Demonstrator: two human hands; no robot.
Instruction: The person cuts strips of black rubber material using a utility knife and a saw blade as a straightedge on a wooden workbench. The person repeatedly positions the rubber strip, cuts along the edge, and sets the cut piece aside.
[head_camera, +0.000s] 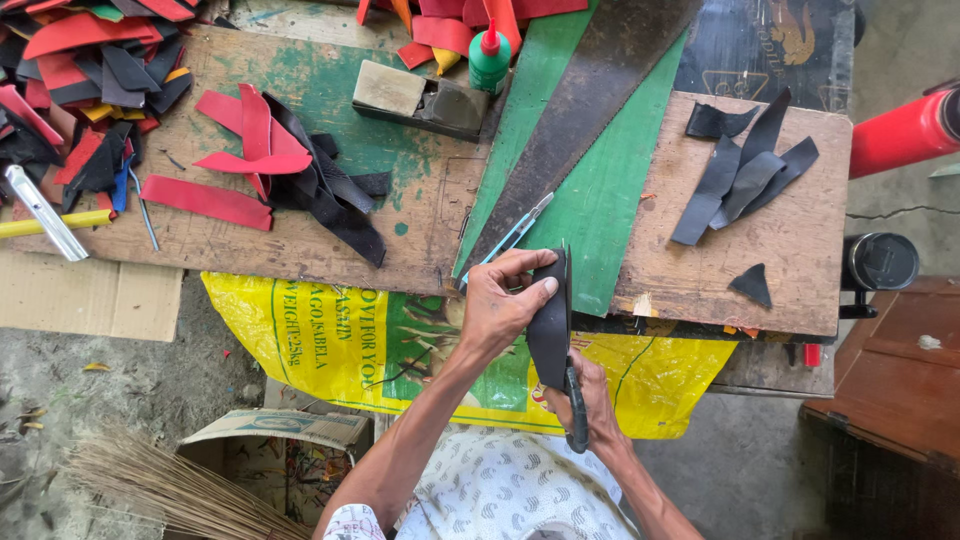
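Observation:
My left hand (500, 305) pinches a black strip of leather-like material (549, 320) at the front edge of the workbench, thumb on its face. My right hand (592, 400) is below it, closed around the dark handles of scissors (575, 405), whose blades run up along the strip's right edge. A light blue utility knife (510, 238) lies just above my left hand on the green sheet (600, 190).
Cut black pieces (745, 165) lie on a wooden board (800, 250) at right. Red and black strips (280, 165) are piled at left. A dark triangular sheet (585, 100), a green glue bottle (489, 58), a block (388, 88), a yellow sack (330, 340) and a broom (170, 490) are around.

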